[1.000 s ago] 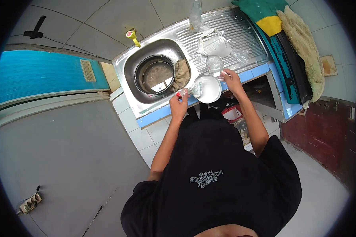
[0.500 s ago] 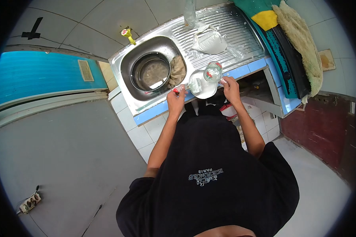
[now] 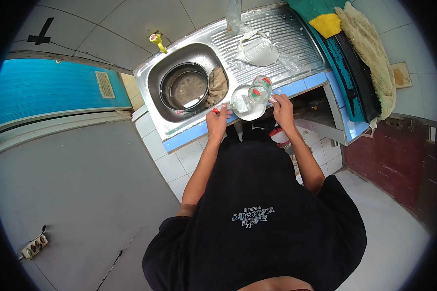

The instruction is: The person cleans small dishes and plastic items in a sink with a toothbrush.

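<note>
My left hand (image 3: 217,121) is closed around the red end of a small implement (image 3: 240,104) with a broad, whitish, partly see-through end. That end lies over a white plate (image 3: 250,113) at the sink's front edge. Opposite it, my right hand (image 3: 282,109) has its fingers closed at the lower right side of a clear glass (image 3: 260,90) with red and green print. The glass is tilted over the plate's back rim. Its exact grip is partly hidden by the fingers.
A dark pot (image 3: 185,87) of cloudy water sits in the steel sink (image 3: 155,77), beside a brown cloth (image 3: 218,87). On the ridged drainboard (image 3: 296,39) lies a bag of white powder (image 3: 257,50) and a clear bottle (image 3: 233,17). A yellow tap (image 3: 158,42) stands behind.
The glass has tipped and shifted slightly left and down, its printed side now showing more. The broad end of the implement has turned a little. Both hands stay almost in place.
</note>
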The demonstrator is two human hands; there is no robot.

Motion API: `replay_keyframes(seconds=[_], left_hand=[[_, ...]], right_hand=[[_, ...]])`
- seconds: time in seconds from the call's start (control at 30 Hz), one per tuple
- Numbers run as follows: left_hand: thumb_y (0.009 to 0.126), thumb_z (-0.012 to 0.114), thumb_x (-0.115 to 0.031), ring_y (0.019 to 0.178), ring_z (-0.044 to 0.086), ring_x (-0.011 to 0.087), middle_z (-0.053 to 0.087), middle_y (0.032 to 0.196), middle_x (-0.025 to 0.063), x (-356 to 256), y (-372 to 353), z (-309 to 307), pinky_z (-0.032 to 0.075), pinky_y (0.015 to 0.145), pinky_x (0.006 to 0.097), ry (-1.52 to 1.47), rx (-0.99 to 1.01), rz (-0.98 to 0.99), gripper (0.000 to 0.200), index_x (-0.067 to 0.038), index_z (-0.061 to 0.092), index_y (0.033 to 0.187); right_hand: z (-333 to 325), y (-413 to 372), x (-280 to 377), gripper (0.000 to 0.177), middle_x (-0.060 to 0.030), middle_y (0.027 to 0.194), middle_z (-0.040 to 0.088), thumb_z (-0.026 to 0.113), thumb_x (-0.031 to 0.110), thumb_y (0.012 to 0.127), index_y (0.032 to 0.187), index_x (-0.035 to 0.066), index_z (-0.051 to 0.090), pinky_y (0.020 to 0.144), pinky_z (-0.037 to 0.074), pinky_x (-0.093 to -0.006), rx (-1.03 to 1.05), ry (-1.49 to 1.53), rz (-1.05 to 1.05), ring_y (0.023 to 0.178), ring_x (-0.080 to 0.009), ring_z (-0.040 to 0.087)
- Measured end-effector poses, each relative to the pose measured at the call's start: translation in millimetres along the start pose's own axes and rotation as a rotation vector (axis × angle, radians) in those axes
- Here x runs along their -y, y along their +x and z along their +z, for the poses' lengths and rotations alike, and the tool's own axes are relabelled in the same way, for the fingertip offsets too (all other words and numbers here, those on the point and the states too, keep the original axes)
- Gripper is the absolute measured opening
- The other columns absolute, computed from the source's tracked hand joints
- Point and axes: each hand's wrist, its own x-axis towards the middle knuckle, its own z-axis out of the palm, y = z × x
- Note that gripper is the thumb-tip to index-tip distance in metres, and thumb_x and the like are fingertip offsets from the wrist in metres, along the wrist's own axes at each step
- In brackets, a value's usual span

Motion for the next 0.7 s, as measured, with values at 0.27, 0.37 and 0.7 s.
replay_keyframes(seconds=[0.27, 0.37, 0.7], left_hand=[[0.088, 0.06, -0.023, 0.059, 0.058, 0.011, 0.067, 0.073, 0.0109, 6, 1, 0, 0.045, 0.058, 0.0252, -0.022, -0.031, 0.019, 0.028, 0.005, 0.064, 0.089], [0.088, 0.06, -0.023, 0.059, 0.058, 0.011, 0.067, 0.073, 0.0109, 8, 2, 0, 0.045, 0.058, 0.0251, -0.023, -0.033, 0.017, 0.029, 0.005, 0.064, 0.09], [0.088, 0.06, -0.023, 0.059, 0.057, 0.0107, 0.067, 0.074, 0.0113, 12, 1, 0, 0.045, 0.058, 0.0249, -0.03, -0.029, -0.002, 0.028, 0.005, 0.063, 0.092]], right_hand=[[1, -4, 2, 0.022, -0.019, 0.087, 0.056, 0.051, -0.007, 0.076, 0.094, -0.002, 0.063, 0.071, 0.045, -0.0412, -0.026, -0.038, -0.027, 0.079, -0.0371, 0.057], [0, -4, 2, 0.024, -0.0193, 0.089, 0.056, 0.05, -0.008, 0.076, 0.094, -0.002, 0.063, 0.071, 0.046, -0.0424, -0.034, -0.073, -0.05, 0.08, -0.0379, 0.057], [-1, 2, -5, 0.019, -0.0195, 0.081, 0.057, 0.051, -0.001, 0.078, 0.091, 0.0, 0.064, 0.069, 0.046, -0.0401, 0.013, -0.015, 0.022, 0.078, -0.0365, 0.058]])
